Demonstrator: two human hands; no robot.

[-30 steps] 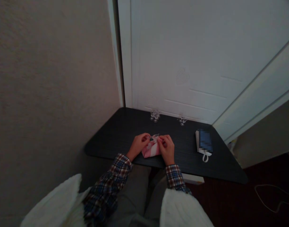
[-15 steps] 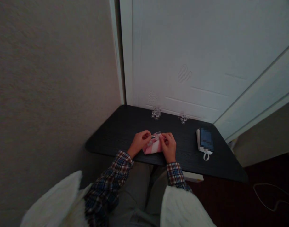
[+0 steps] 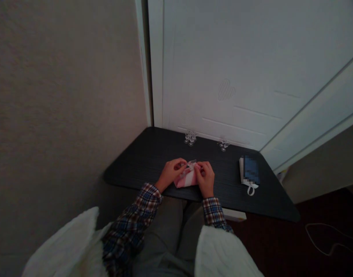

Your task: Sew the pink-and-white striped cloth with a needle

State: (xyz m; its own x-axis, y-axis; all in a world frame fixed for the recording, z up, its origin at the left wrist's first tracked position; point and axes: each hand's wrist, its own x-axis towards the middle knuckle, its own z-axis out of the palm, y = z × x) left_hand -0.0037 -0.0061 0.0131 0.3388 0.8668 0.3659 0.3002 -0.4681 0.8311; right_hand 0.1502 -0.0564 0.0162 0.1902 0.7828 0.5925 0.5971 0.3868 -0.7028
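Note:
A small pink-and-white packet [image 3: 189, 179] with clear plastic at its top edge rests near the front edge of the dark table, between my two hands. My right hand [image 3: 205, 176] pinches the packet's right upper corner between thumb and fingers. Over the left side of its top, my left hand [image 3: 172, 173] has thumb and fingertips drawn together. Something clear shows by those fingertips, too small to name. Behind the hands stands a cluster of small clear pieces with round bases [image 3: 190, 137], and a smaller group of similar clear pieces [image 3: 223, 144] is to its right.
On the right of the dark table [image 3: 142, 161] lies a white and blue pack [image 3: 250, 171] with a white loop, partly blurred out. A white panel [image 3: 211, 61] rises behind the table, and a wall [image 3: 69, 96] borders the left. A pale cable [image 3: 317, 246] lies on the floor.
My left fingertips have shifted slightly right, closer to the packet's top edge. My right hand keeps its hold. The clear pieces and the pack stay where they were.

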